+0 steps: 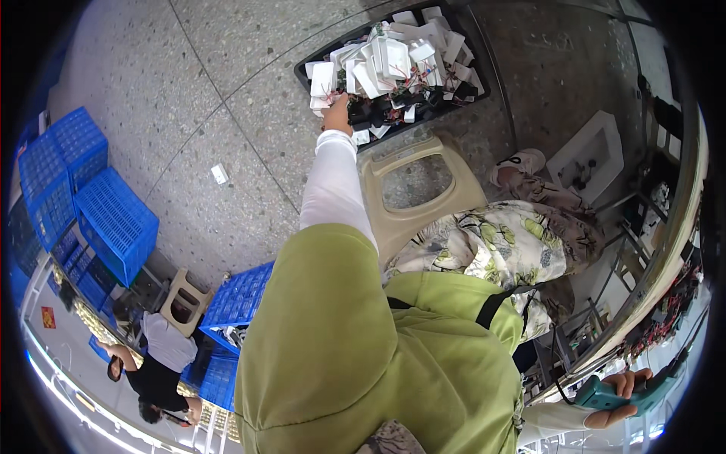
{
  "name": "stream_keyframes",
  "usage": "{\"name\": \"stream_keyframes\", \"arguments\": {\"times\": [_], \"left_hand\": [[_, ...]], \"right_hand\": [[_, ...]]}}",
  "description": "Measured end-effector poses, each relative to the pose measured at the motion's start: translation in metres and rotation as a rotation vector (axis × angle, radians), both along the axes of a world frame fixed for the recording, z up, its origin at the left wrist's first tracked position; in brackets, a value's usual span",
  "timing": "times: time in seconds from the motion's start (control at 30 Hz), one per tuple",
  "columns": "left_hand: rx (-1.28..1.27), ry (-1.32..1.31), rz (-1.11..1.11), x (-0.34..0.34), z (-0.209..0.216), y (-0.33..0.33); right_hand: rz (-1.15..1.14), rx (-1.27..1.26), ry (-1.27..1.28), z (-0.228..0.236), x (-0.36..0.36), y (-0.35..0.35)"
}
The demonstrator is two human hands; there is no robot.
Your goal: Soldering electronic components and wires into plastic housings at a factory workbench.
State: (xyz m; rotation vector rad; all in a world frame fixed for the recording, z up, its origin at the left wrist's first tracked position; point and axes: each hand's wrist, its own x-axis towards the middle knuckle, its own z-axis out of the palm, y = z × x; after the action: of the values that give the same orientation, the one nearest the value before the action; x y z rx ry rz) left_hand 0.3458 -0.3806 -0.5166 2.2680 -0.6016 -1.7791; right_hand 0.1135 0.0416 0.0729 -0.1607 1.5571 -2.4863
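Note:
My left hand (336, 115) reaches out to the near left corner of a black bin (302, 73). Its fingers are curled at the edge of a heap of white plastic housings (392, 59) with red and dark wires. What they grip there is partly hidden, and I cannot make it out. Down at the lower right, my right hand (616, 397) is wrapped round a teal corded hand tool (601, 395). The tool's exact kind does not show. It is beside the workbench edge (628, 325).
A beige plastic stool (378, 185) stands below the bin. One small white piece (219, 174) lies on the speckled floor. Blue crates (117, 219) are stacked at left, more (236, 299) near my left side. A white tray (605, 163) rests at right. Other people (159, 378) are at lower left.

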Motion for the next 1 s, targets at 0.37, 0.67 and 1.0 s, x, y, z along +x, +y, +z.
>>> {"name": "stream_keyframes", "arguments": {"times": [0.37,0.67,1.0], "left_hand": [[-0.187,0.06,-0.138,0.011,0.025,0.0],[-0.162,0.254,-0.244,-0.003,0.026,-0.034],[-0.326,0.1,-0.023,0.004,0.029,-0.002]], "right_hand": [[-0.049,0.014,0.012,-0.007,-0.008,-0.004],[-0.059,0.072,0.039,-0.006,0.004,-0.012],[-0.082,0.037,0.033,-0.008,0.004,-0.017]]}}
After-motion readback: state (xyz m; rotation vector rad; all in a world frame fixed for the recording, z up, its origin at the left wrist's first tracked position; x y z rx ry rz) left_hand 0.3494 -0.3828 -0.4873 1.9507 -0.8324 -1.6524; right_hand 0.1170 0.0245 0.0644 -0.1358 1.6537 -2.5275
